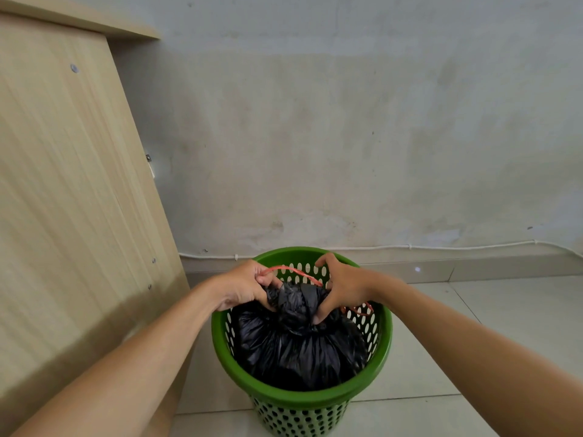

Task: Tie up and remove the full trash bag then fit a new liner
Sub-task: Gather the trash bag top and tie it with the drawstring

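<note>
1. Both hands are curled onto the gathered neck of the black trash bag (pixel 299 339). The left hand (pixel 243 287) pinches one end of a red drawstring (pixel 295 271) against the bunched plastic, and the right hand (pixel 339 288) clamps the neck from the other side, fingers wrapped down around it.
2. Left of the work stands a tall wooden cabinet panel (pixel 69 184), close beside the left forearm. It narrows the room on that side, so lifting the bag out will probably go straight up or toward the right.
3. In the middle, the bag sits inside the green perforated basket (pixel 375 367), its body filling the bin up to just below the rim. The neck is drawn into a bundle above it, and the drawstring arcs between the two hands.
4. On the right, another loop of red string (pixel 362 309) hangs by the basket's inner wall below the right wrist. Whether a knot is finished cannot be told, as the fingers cover that spot.
5. By my reading, the tying is underway and not clearly complete. Lifting the bag out and fitting a new liner are both left, and no spare liner is in view.
6. Behind runs a stained wall (pixel 347 137) with a white cable (pixel 441 246) along its base, and pale floor tiles (pixel 489 326) lie to the right.
</note>
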